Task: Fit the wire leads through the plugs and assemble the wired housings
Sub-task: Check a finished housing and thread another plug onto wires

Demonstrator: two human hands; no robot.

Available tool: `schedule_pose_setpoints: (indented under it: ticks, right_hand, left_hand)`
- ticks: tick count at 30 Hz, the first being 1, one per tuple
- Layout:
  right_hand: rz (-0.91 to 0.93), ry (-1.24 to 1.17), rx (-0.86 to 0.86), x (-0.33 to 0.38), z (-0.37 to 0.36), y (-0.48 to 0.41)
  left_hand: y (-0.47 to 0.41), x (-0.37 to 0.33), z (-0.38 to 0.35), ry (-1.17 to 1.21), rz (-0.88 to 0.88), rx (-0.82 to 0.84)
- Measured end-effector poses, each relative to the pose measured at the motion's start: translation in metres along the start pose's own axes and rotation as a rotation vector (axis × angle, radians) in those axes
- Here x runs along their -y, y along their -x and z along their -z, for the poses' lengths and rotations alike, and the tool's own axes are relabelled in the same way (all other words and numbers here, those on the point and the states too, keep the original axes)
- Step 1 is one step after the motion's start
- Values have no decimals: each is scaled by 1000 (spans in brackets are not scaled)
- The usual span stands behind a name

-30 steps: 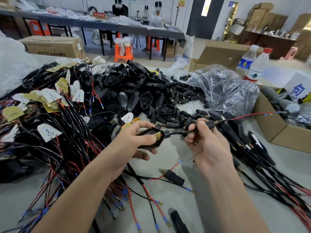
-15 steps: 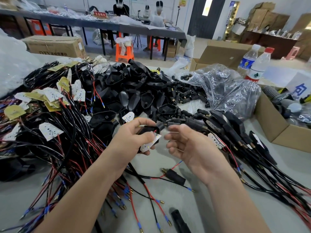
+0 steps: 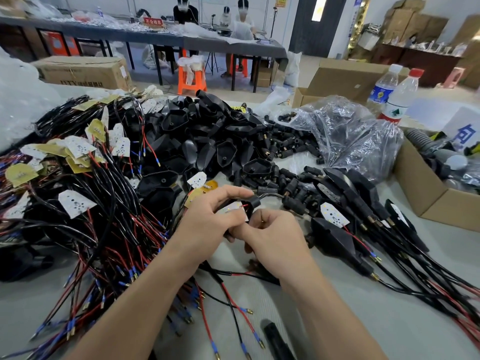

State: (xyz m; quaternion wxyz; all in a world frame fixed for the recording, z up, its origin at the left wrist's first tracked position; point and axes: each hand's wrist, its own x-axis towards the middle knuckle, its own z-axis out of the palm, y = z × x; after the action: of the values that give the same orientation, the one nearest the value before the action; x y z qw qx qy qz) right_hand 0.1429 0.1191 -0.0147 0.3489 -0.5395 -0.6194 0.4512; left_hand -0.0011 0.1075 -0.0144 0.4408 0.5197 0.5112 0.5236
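left hand point(image 3: 210, 222): you are working with it bare, plain skin running from the fingertips to the wrist.
right hand point(image 3: 275, 237): you are working with this one bare too, its knuckles showing as low ridges under the skin.
fingers point(image 3: 226, 191): they are looking slim and fairly long, with creases showing over the joints; the nails are coming out too blurred to describe.
left forearm point(image 3: 130, 294): you are showing it bare along all of its visible length, from the wrist to the bottom edge, and it is looking broader nearer the camera.
right forearm point(image 3: 324, 307): you are showing it bare likewise, smooth and rounded, narrowing at the wrist.
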Motion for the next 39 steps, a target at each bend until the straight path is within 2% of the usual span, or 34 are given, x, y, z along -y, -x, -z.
schedule_pose_setpoints:
  ticks: [2,5,9,11,13,15,18,23,35,39]
  right_hand:
    - [-31,-26,32,0,0,-1]
    - [-152,-371,138,2,7,-5]
    - [-372,-981,23,2,21,-15]
    - [-388,-1201,-40,1,25,-19]
    - [-321,-1309,-96,-1,27,-22]
    - [-231,-1243,-93,-2,29,-24]
    - [-105,-989,42,-2,30,-21]
    - [-22,-755,158,-2,34,-15]
    - [-19,-646,205,-5,26,-14]
    - [3,-567,111,-7,22,-16]
  left_hand:
    - [-2,0,2,1,2,-7]
    - [-3,1,12,-5,-11,2]
    - [-3,-1,24,12,-15,49]
    - [-3,-3,28,82,11,52]
    - [-4,-3,35,110,38,34]
    - [-5,-1,41,66,32,9]
    - [-5,1,46,48,2,-13]
    - [-5,3,45,-38,7,-28]
    - [1,3,18,-100,10,10]
    - [3,5,6,-54,14,-38]
